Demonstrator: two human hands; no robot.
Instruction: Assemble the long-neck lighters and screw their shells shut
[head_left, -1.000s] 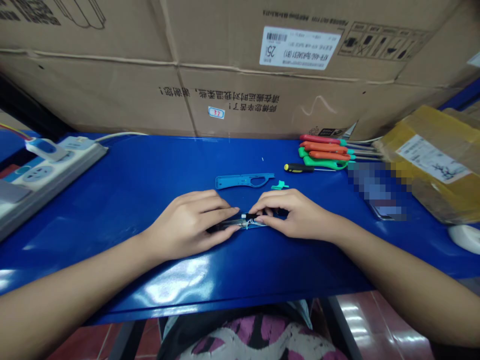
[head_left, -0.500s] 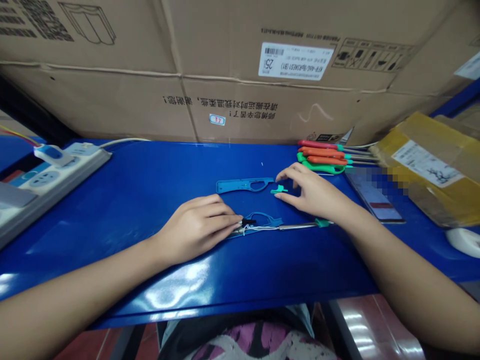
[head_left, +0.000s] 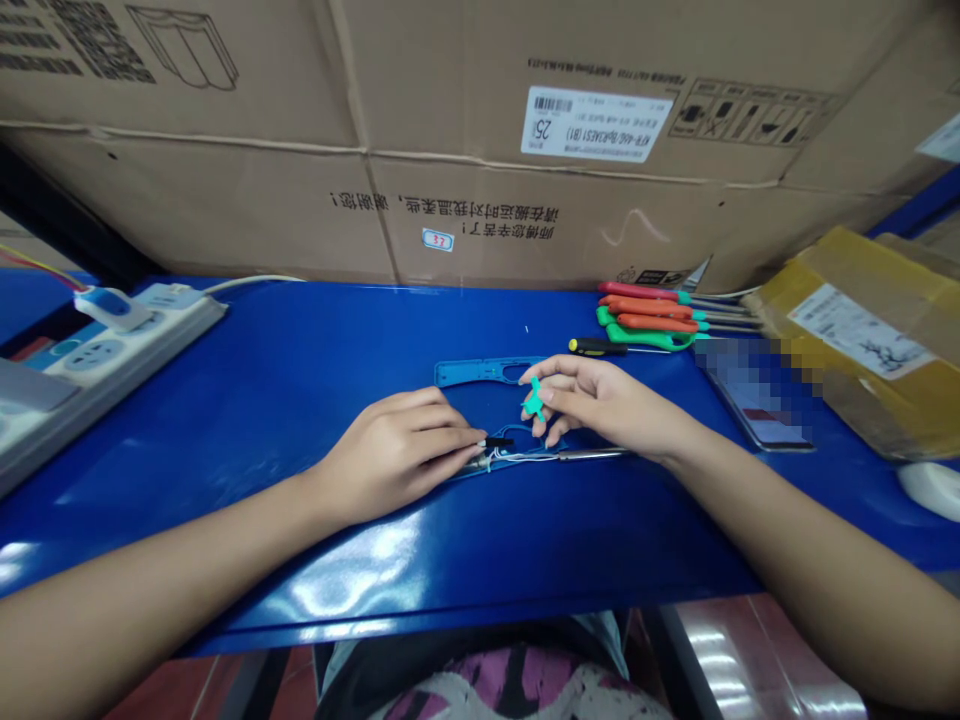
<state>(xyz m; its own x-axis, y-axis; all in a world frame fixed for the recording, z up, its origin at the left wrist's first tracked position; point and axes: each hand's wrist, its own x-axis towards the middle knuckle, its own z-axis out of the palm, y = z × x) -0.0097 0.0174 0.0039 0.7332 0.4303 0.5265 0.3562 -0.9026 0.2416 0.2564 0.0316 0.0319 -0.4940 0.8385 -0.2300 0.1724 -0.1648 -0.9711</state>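
My left hand [head_left: 401, 445] is closed over the near end of a blue plastic handle half [head_left: 525, 437], which lies on the table. A slim black part [head_left: 499, 442] sticks out by its fingertips. White wires [head_left: 517, 457] run along this half to a metal tube [head_left: 592, 454], whose far end is hidden behind my right hand. Just above the handle's loop, my right hand [head_left: 585, 400] pinches a small green plastic piece [head_left: 534, 400] between thumb and fingers. Behind it lies a second blue handle half [head_left: 472, 372], partly covered by the right fingers.
A black-and-yellow screwdriver [head_left: 600, 347] lies behind my right hand. Several tools with red, orange and green handles [head_left: 649, 308] are piled at the back right, near a phone [head_left: 754, 395] and a taped carton [head_left: 855, 340]. A power strip [head_left: 112, 350] stands at left.
My right hand has picked up the green piece from the table and moved it left and toward me, over the handle. The screwdriver has come into sight. My left hand has stayed put.
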